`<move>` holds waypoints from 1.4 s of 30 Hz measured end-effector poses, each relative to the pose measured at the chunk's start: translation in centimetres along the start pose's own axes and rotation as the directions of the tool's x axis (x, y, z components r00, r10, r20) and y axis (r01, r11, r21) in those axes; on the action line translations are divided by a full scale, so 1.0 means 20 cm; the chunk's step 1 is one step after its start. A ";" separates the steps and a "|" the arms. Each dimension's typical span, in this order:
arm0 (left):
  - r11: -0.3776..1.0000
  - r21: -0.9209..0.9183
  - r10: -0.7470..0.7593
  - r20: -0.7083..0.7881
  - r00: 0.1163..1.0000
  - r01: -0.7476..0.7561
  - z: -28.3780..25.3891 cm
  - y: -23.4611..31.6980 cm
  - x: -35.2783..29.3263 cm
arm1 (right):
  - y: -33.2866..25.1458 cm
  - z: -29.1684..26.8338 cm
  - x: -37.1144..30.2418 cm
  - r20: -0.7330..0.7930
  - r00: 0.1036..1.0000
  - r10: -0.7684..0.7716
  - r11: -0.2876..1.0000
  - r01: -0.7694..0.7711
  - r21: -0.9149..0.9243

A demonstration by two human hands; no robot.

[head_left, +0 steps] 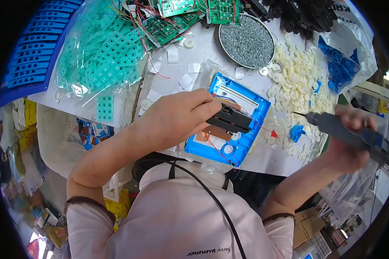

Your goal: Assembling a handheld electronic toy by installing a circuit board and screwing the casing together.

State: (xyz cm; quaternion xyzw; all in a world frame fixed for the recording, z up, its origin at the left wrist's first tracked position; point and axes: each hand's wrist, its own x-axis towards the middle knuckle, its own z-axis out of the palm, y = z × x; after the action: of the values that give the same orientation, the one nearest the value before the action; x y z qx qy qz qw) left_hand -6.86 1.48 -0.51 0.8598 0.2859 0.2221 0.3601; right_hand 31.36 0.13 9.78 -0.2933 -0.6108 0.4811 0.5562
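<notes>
My left hand [177, 118] pinches a long black plastic part [231, 118] and holds it over an open blue plastic casing [257, 97]. Inside the casing are a brown board [218, 131] and thin red and blue wires. A small red piece [273, 134] sits at a wire's end, just right of the casing. Off to the right, my right hand [354, 129] is wrapped round a dark power screwdriver [333, 125], somewhat blurred. Its thin bit points left, apart from the casing. A small blue round part [296, 133] lies below the bit.
A round tin of screws [246, 41] stands behind the casing. Cream plastic discs [296, 73] spread to its right. Green circuit boards [166, 28], a bag of teal keypads [103, 60], blue parts in a bag [343, 64] and black parts [298, 15] surround the work spot.
</notes>
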 end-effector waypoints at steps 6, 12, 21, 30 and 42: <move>0.999 -0.016 -0.033 0.029 0.999 0.033 0.01 0.00 -0.01 | 0.23 0.39 0.27 0.273 0.961 -0.033 0.997 0.012 0.078; 0.998 -0.056 -0.005 -0.037 0.999 0.003 0.03 -0.01 -0.01 | 0.23 0.73 0.20 0.180 0.983 -0.027 1.000 0.027 -0.002; 0.999 -0.042 0.006 -0.059 0.998 -0.009 0.04 -0.03 -0.01 | 0.33 0.79 0.17 0.120 0.992 -0.042 0.999 0.044 -0.017; 0.999 -0.054 0.005 -0.075 0.997 -0.009 0.04 -0.03 -0.01 | 0.33 0.80 0.18 0.168 0.985 -0.050 0.996 0.060 -0.058; 0.998 0.008 0.056 -0.132 0.990 -0.056 0.07 -0.03 -0.02 | 0.35 0.86 0.18 0.183 0.981 -0.064 0.992 0.084 -0.099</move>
State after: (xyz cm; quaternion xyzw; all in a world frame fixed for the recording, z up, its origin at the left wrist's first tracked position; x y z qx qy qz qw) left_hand -6.46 0.78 -1.91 0.8517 0.2853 0.2880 0.3321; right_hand 12.85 1.34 6.23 -0.2548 -0.6937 0.4516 0.5000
